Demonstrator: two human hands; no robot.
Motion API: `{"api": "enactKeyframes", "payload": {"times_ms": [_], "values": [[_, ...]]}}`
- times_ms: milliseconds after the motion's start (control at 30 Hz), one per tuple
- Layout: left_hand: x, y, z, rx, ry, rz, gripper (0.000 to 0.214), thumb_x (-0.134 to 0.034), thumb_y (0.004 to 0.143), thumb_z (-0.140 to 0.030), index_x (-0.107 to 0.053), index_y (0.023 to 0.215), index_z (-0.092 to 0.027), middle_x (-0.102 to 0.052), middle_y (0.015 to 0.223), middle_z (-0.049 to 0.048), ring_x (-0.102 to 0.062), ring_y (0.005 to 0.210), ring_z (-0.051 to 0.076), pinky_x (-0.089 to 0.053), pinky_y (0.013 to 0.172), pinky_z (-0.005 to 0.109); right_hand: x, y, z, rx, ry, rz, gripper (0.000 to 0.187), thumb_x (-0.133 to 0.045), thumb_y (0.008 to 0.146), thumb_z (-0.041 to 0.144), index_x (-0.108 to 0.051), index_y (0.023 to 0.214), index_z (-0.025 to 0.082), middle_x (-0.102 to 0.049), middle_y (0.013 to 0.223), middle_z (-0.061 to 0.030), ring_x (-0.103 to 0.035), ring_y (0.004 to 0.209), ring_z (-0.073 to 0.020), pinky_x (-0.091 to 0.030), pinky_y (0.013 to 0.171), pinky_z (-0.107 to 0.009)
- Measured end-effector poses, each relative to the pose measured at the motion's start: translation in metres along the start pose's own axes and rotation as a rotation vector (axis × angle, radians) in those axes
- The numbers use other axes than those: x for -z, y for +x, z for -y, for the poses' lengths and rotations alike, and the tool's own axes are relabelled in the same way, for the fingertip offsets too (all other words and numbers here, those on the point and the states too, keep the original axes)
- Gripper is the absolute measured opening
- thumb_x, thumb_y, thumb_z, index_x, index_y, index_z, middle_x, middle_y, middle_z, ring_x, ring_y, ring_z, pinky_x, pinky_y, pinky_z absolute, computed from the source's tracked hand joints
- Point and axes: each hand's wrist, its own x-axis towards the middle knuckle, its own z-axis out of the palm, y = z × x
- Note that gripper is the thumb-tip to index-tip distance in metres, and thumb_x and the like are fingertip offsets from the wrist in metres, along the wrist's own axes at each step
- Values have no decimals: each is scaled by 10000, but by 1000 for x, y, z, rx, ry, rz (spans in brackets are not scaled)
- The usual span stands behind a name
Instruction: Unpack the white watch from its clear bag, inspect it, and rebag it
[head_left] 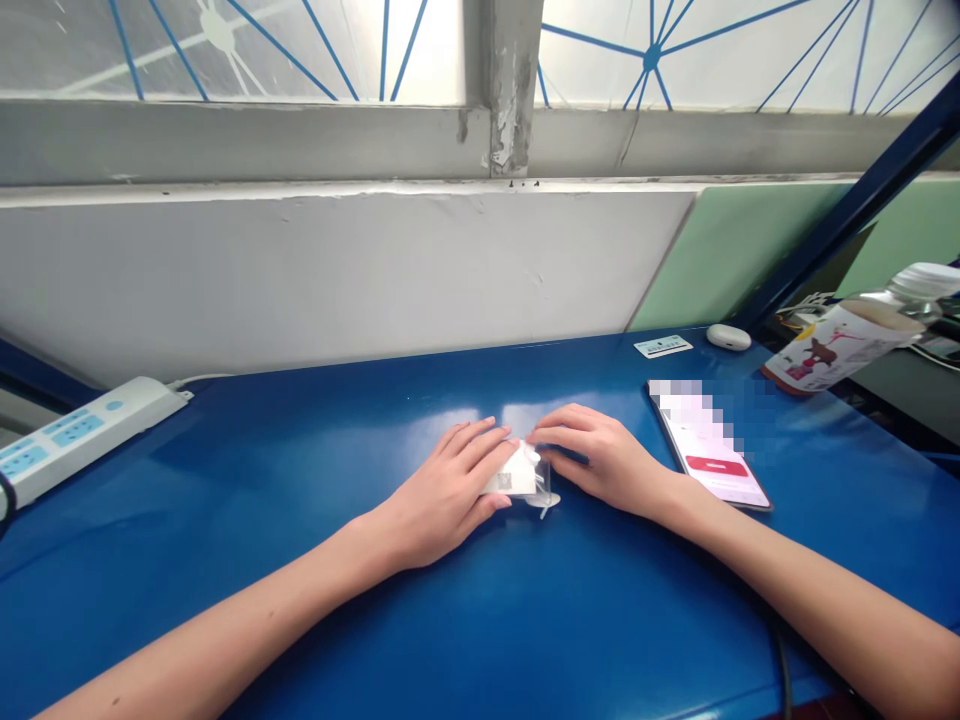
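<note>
My left hand [457,490] lies over a small white box [517,472] with a dark square code on it. The fingers run along its far side and the thumb along its near side, gripping it against the blue table. Clear plastic [543,478] shows at the box's right end, with a thin white piece [544,502] sticking out toward me. From the right, my right hand [596,455] reaches in with bent fingers, its fingertips closed at a small white bit [533,455] at that end. The exact contact of its thumb is partly hidden.
A phone [709,450] with a lit screen lies right of my right hand. Behind it are a card [663,346] and a white earbud case [728,337]. A labelled bottle [847,345] leans at the right edge. A power strip [82,435] lies on the left of the blue table [300,440].
</note>
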Motion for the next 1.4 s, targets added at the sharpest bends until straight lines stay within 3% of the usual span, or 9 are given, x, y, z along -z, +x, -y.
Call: {"api": "enactKeyframes", "payload": {"times_ms": [200, 367, 567, 700, 900, 1200, 1400], "values": [[0, 0, 0, 17, -4, -22, 521, -317, 1053, -401, -272, 1516, -165, -352, 1559, 168, -249, 1475, 318, -269, 1179, 560, 12, 3, 2, -62, 228, -114, 129, -602, 926, 165, -706, 987, 211, -686, 970, -68, -660, 868, -183, -549, 780, -340], [-2, 0, -1, 102, -12, -79, 584, -451, 1009, -347, -229, 1519, -169, -356, 1552, 175, -289, 1460, 313, -324, 1166, 527, 21, 8, 6, -143, 360, -222, 86, -625, 916, 177, -703, 908, 214, -680, 890, -49, -645, 801, -178, -531, 732, -331], [-6, 0, -3, 194, 6, -118, 825, -567, 932, -345, -61, 1563, -183, -356, 1541, 200, -346, 1428, 354, -376, 1129, 546, 27, 11, 6, -414, 597, -337, 103, -682, 884, 295, -701, 835, 206, -671, 831, -38, -614, 741, -171, -517, 667, -308], [-6, -1, -4, 221, -23, -117, 994, -631, 890, -383, 75, 1568, -208, -311, 1563, 202, -334, 1433, 365, -388, 1122, 551, 25, 13, 4, -598, 736, -306, 194, -710, 852, 389, -712, 834, 196, -638, 742, -16, -560, 659, -144, -490, 620, -288], [-3, -1, -5, 221, -42, -108, 1078, -694, 846, -394, 100, 1563, -258, -228, 1604, 177, -282, 1459, 361, -365, 1137, 552, 16, 13, 2, -694, 867, -211, 285, -709, 835, 461, -712, 873, 178, -631, 774, -20, -530, 675, -135, -457, 624, -283], [1, -1, -7, 209, -77, -73, 1041, -726, 824, -431, -25, 1572, -250, -184, 1622, 166, -266, 1466, 369, -384, 1130, 536, 9, 12, 3, -849, 852, -152, 297, -705, 801, 437, -714, 928, 168, -695, 825, -44, -578, 655, -142, -454, 559, -275], [2, 0, -4, 172, -83, -41, 1033, -725, 812, -480, -74, 1571, -219, -225, 1612, 171, -253, 1472, 362, -365, 1143, 532, 1, 9, -1, -814, 870, -90, 292, -677, 834, 370, -710, 1032, 158, -727, 927, -85, -629, 694, -159, -493, 574, -289]]}}
